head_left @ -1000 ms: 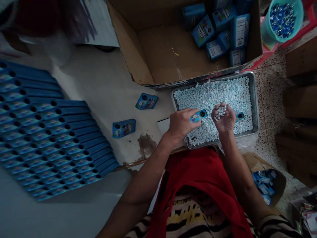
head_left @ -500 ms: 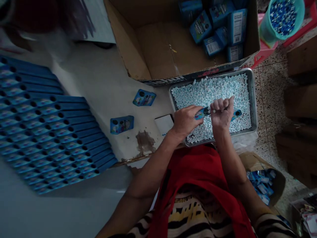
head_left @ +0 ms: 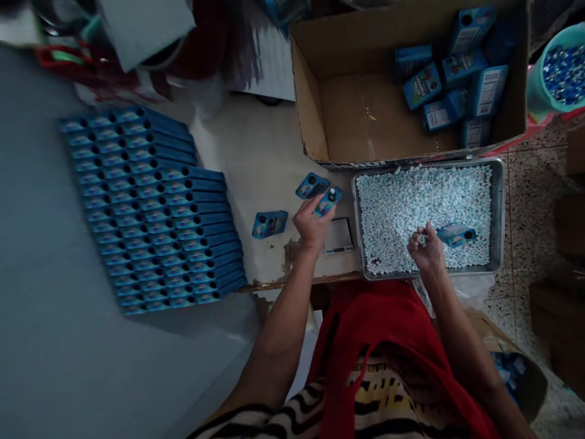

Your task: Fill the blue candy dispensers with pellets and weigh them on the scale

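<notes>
Over the table, left of the metal tray, my left hand (head_left: 311,222) grips a small blue box (head_left: 328,202); a white spot shows at its top hole. Another blue box (head_left: 312,185) lies just behind it, and a further blue box (head_left: 270,224) lies to the left. A flat scale (head_left: 339,236) is close by on the right. My right hand (head_left: 428,249) hovers above the tray (head_left: 499,219) of small pale-blue and white pellets (head_left: 411,195), fingers curled in; whatever they hold is unclear. Beside it a blue box (head_left: 457,235) lies on the pellets.
A cardboard carton (head_left: 347,116) with several blue boxes stands behind the tray. Stacked rows of blue boxes (head_left: 159,213) fill the left side. A turquoise tub (head_left: 546,79) of shiny blue pieces is at far right. A paper sack (head_left: 530,372) sits below right.
My left hand has moved left with its blue box, from above the tray to beside the scale. My right hand has come away from that box and stays over the pellets. The view has shifted.
</notes>
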`<state>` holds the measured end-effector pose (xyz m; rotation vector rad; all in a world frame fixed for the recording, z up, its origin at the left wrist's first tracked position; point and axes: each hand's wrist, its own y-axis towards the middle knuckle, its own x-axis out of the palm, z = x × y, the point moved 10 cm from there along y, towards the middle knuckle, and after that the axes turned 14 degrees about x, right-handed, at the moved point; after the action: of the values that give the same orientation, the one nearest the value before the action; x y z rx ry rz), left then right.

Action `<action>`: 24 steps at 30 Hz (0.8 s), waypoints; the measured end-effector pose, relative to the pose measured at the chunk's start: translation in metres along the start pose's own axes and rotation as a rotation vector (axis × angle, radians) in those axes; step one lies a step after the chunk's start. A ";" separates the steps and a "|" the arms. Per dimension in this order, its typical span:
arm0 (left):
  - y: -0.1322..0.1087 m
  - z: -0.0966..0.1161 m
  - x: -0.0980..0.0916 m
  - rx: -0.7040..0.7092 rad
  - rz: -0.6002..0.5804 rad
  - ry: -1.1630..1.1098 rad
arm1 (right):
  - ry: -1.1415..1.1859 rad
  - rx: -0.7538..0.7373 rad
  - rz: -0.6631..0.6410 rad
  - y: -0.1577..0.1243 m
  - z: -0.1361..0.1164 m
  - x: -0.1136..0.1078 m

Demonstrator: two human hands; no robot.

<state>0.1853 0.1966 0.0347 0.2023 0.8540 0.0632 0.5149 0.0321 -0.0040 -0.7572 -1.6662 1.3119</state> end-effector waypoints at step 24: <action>-0.118 0.279 0.184 0.597 -0.516 -0.364 | 0.056 -0.409 -0.016 -0.074 -0.070 -0.106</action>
<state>0.5138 0.0639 0.0529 0.5276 0.5194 -0.7005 0.6285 -0.0470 0.0459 -1.0041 -1.9157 0.9366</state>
